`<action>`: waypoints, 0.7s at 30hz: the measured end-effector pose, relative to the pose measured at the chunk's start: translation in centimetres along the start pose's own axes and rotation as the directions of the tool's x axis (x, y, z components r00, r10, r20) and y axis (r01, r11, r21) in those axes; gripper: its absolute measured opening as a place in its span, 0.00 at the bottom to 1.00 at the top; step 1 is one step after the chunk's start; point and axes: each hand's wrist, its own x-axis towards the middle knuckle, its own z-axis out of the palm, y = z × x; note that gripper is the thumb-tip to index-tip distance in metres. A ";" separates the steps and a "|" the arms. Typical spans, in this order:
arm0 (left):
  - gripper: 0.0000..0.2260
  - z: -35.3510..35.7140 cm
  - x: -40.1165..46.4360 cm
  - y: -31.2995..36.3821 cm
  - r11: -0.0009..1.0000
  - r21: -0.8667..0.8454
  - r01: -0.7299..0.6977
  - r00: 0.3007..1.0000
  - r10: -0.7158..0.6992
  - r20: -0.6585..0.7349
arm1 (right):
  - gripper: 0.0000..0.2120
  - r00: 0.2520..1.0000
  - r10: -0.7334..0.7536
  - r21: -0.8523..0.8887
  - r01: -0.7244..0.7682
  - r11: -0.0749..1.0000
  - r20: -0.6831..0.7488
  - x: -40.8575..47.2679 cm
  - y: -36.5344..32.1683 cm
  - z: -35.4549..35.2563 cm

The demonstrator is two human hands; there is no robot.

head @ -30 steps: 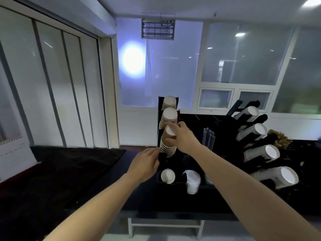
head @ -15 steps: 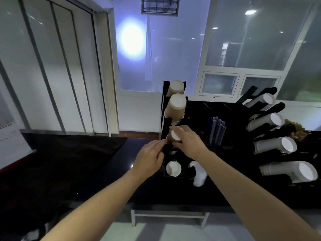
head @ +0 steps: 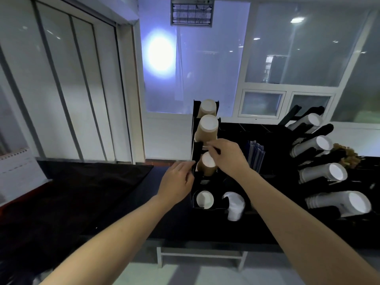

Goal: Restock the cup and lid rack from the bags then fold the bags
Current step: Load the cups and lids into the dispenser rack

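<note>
The black cup rack (head: 196, 150) stands on the dark counter, centre. Two brown paper cup stacks (head: 208, 128) lie in its upper slots. A third brown cup stack (head: 206, 166) sits in the slot below them, white base toward me. My right hand (head: 229, 156) curls over that stack's top and right side and holds it. My left hand (head: 176, 183) grips the rack's left edge just beside the same slot. In the bottom row sit a white cup (head: 204, 199) and a white lid stack (head: 234, 204).
A second black rack (head: 327, 128) at the right holds several slanted stacks of white cups. Dark wrapped straws (head: 256, 153) stand between the racks. A black cloth (head: 82, 192) covers the counter at left, with a white calendar (head: 16, 169) at its far edge.
My right hand has lowered the brown cup stack from in front of the upper slots into the third slot. My left hand went from the stack's bottom to the rack's left edge.
</note>
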 end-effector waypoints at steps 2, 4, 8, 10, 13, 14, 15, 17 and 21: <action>0.19 -0.3 1.1 0.0 0.998 -0.043 0.056 0.998 -0.057 -0.026 | 0.10 0.985 -0.031 0.005 0.032 0.999 -0.171 1.0 -0.8 -1.1; 0.20 -0.5 2.7 0.0 0.990 -0.090 0.108 0.994 -0.110 -0.018 | 0.11 0.968 -0.009 0.004 0.010 1.000 -0.252 2.4 -1.6 -2.0; 0.25 -0.2 6.7 0.3 0.976 -0.151 0.154 0.987 -0.159 -0.018 | 0.28 0.989 0.145 -0.063 -0.147 0.987 -0.032 5.8 -2.5 -2.4; 0.28 0.0 8.3 0.4 0.963 -0.192 0.191 0.981 -0.193 0.008 | 0.34 0.969 0.234 -0.154 -0.219 0.963 0.084 7.1 -2.6 -2.0; 0.34 0.4 9.9 -0.1 0.903 -0.321 0.285 0.958 -0.274 0.080 | 0.33 0.964 0.244 -0.294 -0.203 0.934 0.108 8.5 -2.5 -1.4; 0.33 0.6 10.1 -0.4 0.887 -0.356 0.292 0.956 -0.281 0.084 | 0.33 0.966 0.238 -0.305 -0.198 0.932 0.100 8.9 -2.4 -1.4; 0.32 0.9 10.3 -0.8 0.878 -0.378 0.292 0.956 -0.281 0.085 | 0.33 0.968 0.234 -0.304 -0.196 0.932 0.093 9.1 -2.3 -1.6; 0.33 1.2 10.6 -1.5 0.858 -0.418 0.298 0.954 -0.281 0.104 | 0.33 0.968 0.232 -0.305 -0.195 0.932 0.091 9.7 -2.2 -2.2; 0.36 1.1 11.7 -2.2 0.780 -0.524 0.342 0.940 -0.293 0.177 | 0.31 0.971 0.230 -0.294 -0.202 0.934 0.065 11.0 -2.1 -3.6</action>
